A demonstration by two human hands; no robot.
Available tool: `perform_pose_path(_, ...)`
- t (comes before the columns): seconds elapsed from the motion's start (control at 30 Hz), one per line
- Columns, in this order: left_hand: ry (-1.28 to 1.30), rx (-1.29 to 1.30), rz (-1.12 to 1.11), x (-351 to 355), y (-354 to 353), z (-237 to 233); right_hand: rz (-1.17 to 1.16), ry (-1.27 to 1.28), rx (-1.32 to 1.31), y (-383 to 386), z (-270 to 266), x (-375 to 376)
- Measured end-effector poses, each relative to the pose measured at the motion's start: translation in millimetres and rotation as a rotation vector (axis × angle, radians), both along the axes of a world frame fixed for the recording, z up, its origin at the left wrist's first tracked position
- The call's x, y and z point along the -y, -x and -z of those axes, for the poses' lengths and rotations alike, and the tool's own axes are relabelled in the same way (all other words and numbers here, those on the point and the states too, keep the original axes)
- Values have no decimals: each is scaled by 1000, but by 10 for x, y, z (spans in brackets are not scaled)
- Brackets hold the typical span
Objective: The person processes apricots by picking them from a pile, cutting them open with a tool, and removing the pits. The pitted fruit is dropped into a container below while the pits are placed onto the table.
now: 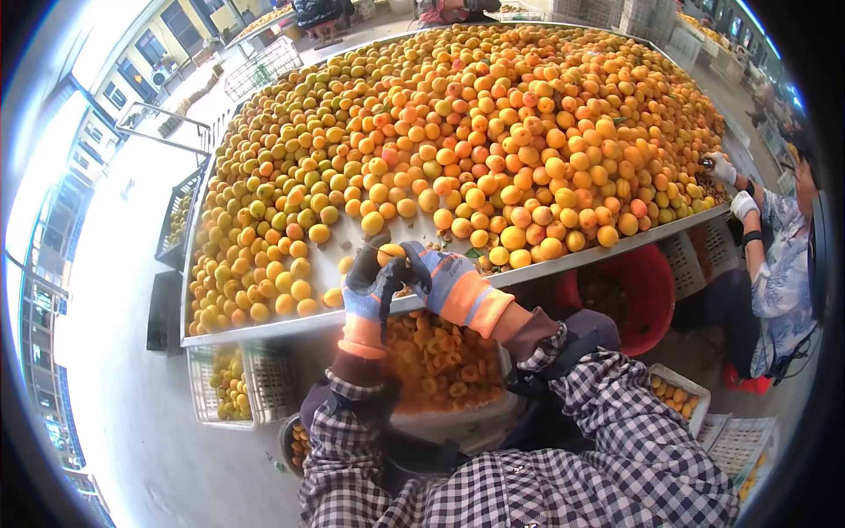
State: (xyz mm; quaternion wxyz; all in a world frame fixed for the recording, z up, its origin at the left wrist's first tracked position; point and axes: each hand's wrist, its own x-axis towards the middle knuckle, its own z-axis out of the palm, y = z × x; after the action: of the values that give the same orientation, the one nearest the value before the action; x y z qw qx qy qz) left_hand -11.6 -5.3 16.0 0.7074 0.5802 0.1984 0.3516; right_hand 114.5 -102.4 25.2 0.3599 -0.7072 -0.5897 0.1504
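Note:
My left hand (pixel 367 286), in a grey glove with an orange cuff, is closed at the near edge of the apricot table. My right hand (pixel 447 277), gloved alike, is closed just beside it. Between the fingers of both hands is an orange-yellow apricot (pixel 390 254). Whether a small tool is also in the fingers, I cannot make out. Many whole apricots (pixel 493 132) cover the metal-rimmed table (pixel 251 332) in front of me. Below my hands, a white tub holds halved apricots (pixel 444 361).
A red basin (pixel 638 299) stands under the table on the right. White crates (pixel 273 383) with fruit are at lower left, and another fruit container (pixel 676 396) is at lower right. A co-worker with white gloves (pixel 744 204) works at the table's right end.

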Motion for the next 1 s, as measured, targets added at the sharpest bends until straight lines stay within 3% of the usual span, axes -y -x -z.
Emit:
perform_pose_path(0.07,-267,-434,-219,2,26,-9,-6,40,-10,32,9,-17)
perform_pose_path(0.17,-377,-265,-202,16,-8,56,7,86,-51,47,26,-16)
perform_pose_path(0.23,-350,-299,-157,15,39,-2,-54,-98,-252,31,229,-67)
perform_pose_path(0.3,-187,-265,-64,8,75,-73,-66,-170,-258,12,295,-117)
perform_pose_path(0.37,-223,-248,-45,-30,117,-65,-75,-242,-263,-14,303,-128)
perform_pose_path(0.43,-258,-233,-26,-68,162,-7,-171,-105,-804,-40,244,-102)
perform_pose_path(0.57,-107,-106,80,-42,166,-57,-142,-84,-1019,-96,62,-79)
perform_pose_path(0.63,-7,-74,127,2,141,-121,-123,-15,-1312,-143,29,-63)
perform_pose_path(0.8,118,-75,104,20,107,-97,-139,-9,-1384,-147,28,-27)
perform_pose_path(0.9,229,-125,73,31,132,-70,-10,-135,-1364,-168,30,-48)
perform_pose_path(1.0,142,-144,32,23,166,-73,-125,-176,-1026,-257,-39,37)
